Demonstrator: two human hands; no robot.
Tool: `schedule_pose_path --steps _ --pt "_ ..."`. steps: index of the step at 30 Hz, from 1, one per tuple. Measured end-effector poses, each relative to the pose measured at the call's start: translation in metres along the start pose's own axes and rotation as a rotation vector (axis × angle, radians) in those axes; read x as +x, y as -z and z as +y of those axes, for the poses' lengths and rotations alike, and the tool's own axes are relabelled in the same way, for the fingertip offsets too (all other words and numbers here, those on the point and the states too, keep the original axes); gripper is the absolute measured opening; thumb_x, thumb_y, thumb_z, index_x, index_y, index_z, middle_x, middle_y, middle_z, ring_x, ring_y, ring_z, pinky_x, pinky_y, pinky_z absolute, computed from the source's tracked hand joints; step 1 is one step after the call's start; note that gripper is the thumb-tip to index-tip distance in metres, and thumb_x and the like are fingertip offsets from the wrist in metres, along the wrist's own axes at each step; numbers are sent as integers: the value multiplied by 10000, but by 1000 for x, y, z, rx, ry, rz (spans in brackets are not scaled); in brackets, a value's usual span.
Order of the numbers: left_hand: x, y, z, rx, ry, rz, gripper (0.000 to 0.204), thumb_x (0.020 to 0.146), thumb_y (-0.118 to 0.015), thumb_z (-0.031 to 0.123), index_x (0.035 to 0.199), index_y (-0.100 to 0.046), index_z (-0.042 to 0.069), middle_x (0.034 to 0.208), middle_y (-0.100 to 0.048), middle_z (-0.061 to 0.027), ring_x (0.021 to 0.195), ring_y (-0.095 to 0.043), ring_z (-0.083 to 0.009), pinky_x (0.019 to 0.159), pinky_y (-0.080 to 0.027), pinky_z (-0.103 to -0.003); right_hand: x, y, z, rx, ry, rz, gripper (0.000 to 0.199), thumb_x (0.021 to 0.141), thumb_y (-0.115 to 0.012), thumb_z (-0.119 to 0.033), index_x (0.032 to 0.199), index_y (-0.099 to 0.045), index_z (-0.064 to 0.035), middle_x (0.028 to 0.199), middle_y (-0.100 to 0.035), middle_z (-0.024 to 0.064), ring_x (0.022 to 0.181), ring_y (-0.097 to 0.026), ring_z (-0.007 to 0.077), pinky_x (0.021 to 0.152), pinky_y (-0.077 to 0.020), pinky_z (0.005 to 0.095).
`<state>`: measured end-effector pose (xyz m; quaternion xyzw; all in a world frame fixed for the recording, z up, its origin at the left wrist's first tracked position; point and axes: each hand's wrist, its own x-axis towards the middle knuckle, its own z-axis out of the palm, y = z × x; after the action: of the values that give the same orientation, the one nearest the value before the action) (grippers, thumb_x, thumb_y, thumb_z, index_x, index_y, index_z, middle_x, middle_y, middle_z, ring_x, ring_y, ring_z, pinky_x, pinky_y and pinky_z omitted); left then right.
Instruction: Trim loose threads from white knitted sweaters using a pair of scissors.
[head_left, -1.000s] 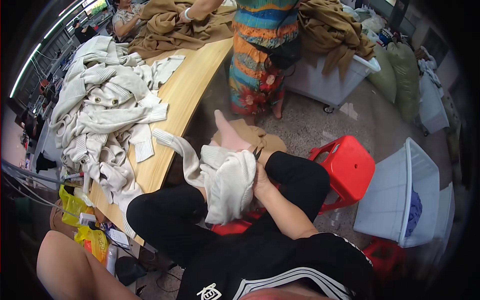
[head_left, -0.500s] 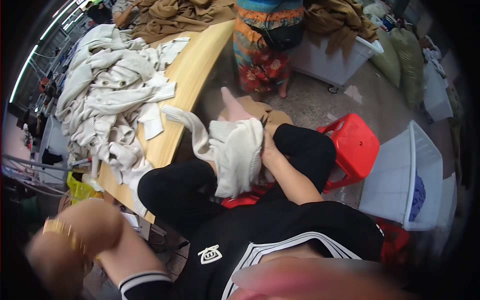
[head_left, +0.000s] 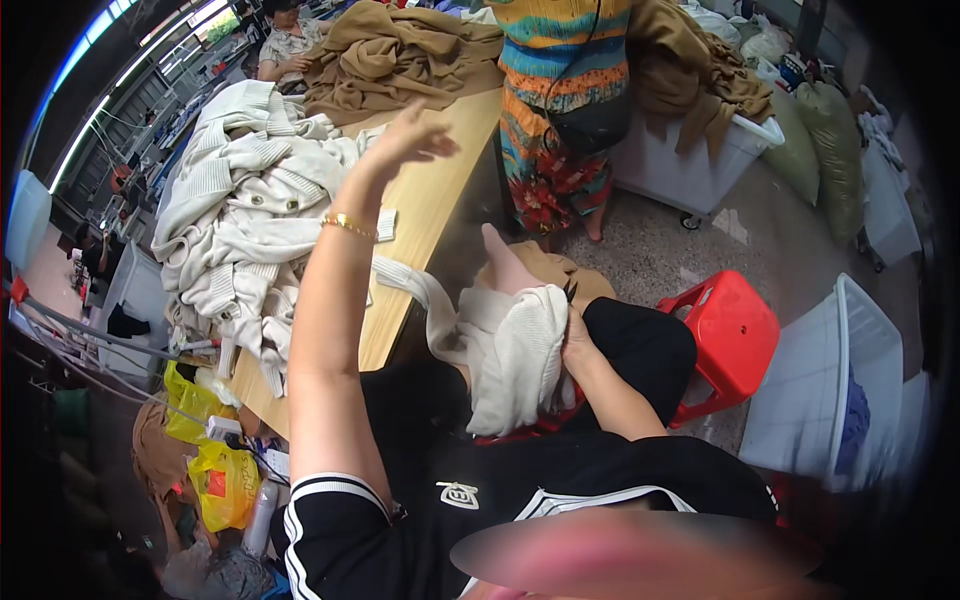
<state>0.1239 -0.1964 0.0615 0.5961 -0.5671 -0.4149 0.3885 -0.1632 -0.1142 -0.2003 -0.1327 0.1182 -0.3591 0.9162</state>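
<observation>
My left hand (head_left: 415,140) is raised over the wooden table (head_left: 440,185), fingers apart and holding nothing. A bracelet circles that wrist. Across my lap lies a cream knit sweater (head_left: 510,345), with one sleeve stretching toward the table edge. At the sweater's right side is my right hand (head_left: 577,338), its fingers closed and partly hidden. Dark pointed blades of thread snips (head_left: 570,290) stick up from it. Below my left arm and beyond it, a heap of cream knit sweaters (head_left: 255,215) covers the table's left part.
Brown garments (head_left: 405,50) are piled at the table's far end, near a seated person (head_left: 287,45). Another person in a patterned dress (head_left: 555,110) stands ahead. A red stool (head_left: 735,335) and a white bin (head_left: 800,390) stand to my right. Yellow bags (head_left: 222,485) hang at lower left.
My left arm has swung up and forward from the lower left to above the table. My right hand stays at the sweater on my lap. The view has shifted slightly.
</observation>
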Motion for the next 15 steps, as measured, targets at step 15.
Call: schedule_pose_path --steps 15 --pt "-107 -111 -158 221 -587 -689 907 639 -823 284 1387 -393 3 1315 -498 -205 1154 -534 -280 999 -415 -355 -6 -110 -18 -657 170 1 580 899 -532 -401 1350 -446 -46 1083 -632 130 956 -603 283 953 -465 406"
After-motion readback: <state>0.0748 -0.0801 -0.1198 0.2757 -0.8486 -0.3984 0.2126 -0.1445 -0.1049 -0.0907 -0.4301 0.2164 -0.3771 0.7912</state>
